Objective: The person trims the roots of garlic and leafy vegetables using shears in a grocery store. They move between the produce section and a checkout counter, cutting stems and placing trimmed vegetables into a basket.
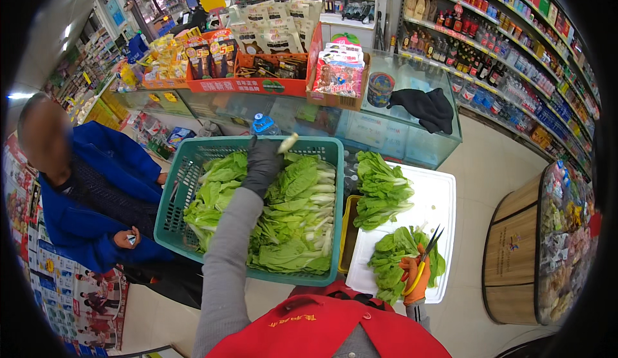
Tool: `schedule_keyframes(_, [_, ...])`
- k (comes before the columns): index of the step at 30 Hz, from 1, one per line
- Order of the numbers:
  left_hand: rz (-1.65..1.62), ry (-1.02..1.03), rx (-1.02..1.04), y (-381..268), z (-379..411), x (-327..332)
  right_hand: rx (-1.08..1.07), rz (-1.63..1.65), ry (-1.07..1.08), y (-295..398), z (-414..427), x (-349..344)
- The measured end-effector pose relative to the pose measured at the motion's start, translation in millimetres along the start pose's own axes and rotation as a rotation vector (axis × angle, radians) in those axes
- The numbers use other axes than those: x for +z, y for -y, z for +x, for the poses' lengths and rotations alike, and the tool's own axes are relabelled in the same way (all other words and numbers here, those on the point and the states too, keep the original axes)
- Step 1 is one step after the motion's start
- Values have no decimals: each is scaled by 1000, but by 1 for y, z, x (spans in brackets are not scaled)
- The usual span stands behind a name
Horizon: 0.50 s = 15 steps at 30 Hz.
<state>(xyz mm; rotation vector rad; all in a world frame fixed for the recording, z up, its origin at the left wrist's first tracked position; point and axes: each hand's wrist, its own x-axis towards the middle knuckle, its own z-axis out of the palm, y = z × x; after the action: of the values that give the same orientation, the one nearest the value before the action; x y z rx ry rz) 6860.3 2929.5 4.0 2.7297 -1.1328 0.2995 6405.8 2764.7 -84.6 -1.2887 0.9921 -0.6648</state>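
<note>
My left hand (263, 165), in a black glove, reaches over the far part of a green plastic basket (340, 203). It closes around a head of leaf lettuce whose pale cut stem (288, 143) sticks out to the right; the rest is mostly hidden. Heads of leaf lettuce (294, 223) lie in rows in the basket, many stems facing right. Gloved in orange, my right hand (416, 276) holds scissors (425, 261) with yellow and red handles, the blades apart and pointing away. Beneath it, loose lettuce (388, 256) rests on a white foam lid or tray (434, 189).
A person (101, 189) in a blue jacket stands left of the basket. A glass counter (410, 140) runs behind, bearing snack boxes (270, 85) and a black cloth (427, 109). A yellow container (348, 232) sits between basket and tray. A wooden display bin (514, 252) stands right.
</note>
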Motion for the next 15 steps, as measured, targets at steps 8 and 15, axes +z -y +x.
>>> schedule_keyframes(8, [-2001, 216, -197, 71, -47, -61, -65, 28, 276, -10, 19, 15])
schedule_keyframes(15, [-2034, 530, -519, -94, -78, -60, -84, -176, 623, 64, 26, 12])
